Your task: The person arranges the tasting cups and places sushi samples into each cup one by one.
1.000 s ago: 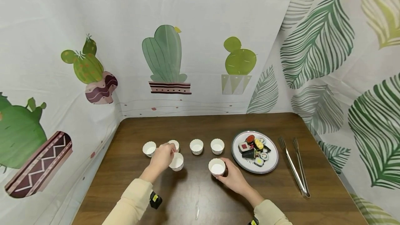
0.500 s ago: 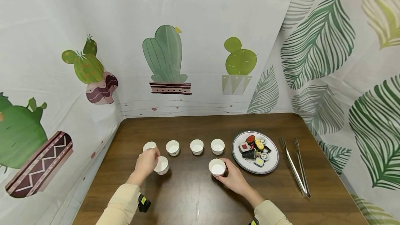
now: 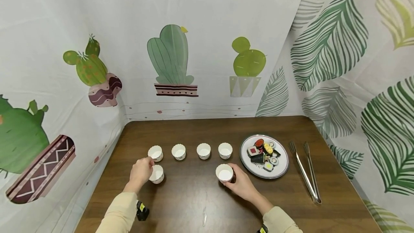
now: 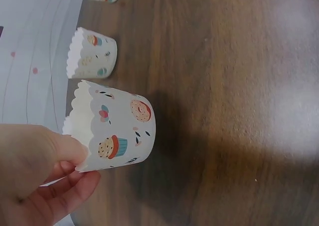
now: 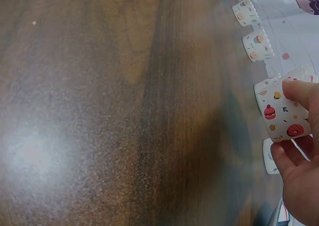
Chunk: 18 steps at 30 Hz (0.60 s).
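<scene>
My left hand (image 3: 141, 172) pinches the rim of a white paper baking cup (image 3: 157, 174), just in front of the leftmost cup of a row. In the left wrist view this cup (image 4: 122, 129) shows printed cupcakes and doughnuts, with thumb and fingers on its scalloped edge. My right hand (image 3: 243, 186) grips another paper baking cup (image 3: 224, 173) round its side, thumb and fingers apart. Red and yellow sweets decorate that cup (image 5: 281, 109) in the right wrist view. Behind both hands stand several more paper cups (image 3: 203, 151), upright and spaced in a row.
At the right, a white plate (image 3: 282, 163) with a dark rim bears several sushi pieces (image 3: 258, 158). Metal tongs (image 3: 307, 175) lie spread beside it, farther right. A patterned cloth (image 3: 210, 46) hangs behind the brown wooden table (image 3: 194, 204).
My left hand has carried its cup leftward along the front of the row, from before the second cup to before the leftmost one. The right hand has stayed in place with its cup.
</scene>
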Each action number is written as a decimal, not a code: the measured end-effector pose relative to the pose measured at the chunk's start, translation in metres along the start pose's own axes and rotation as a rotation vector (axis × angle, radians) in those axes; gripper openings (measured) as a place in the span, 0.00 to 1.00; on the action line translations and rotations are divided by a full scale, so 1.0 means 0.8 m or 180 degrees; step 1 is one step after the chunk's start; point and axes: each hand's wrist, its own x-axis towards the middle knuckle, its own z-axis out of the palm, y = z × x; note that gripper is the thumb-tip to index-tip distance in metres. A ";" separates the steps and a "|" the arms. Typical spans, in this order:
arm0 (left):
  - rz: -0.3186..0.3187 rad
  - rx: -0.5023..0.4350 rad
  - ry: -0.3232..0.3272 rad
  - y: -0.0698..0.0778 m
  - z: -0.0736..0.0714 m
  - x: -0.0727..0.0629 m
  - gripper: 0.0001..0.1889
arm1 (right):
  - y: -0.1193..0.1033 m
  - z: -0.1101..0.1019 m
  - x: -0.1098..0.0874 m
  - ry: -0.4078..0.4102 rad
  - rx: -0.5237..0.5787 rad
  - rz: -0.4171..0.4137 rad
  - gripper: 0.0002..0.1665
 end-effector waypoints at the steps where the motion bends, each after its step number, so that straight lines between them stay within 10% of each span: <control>1: -0.0031 -0.0006 -0.0024 -0.002 0.000 0.000 0.06 | 0.000 0.000 0.000 -0.0007 0.0004 0.0007 0.38; 18: -0.0401 -0.0083 -0.0151 -0.026 0.001 -0.007 0.05 | -0.001 -0.002 -0.001 -0.0028 -0.0015 0.0014 0.38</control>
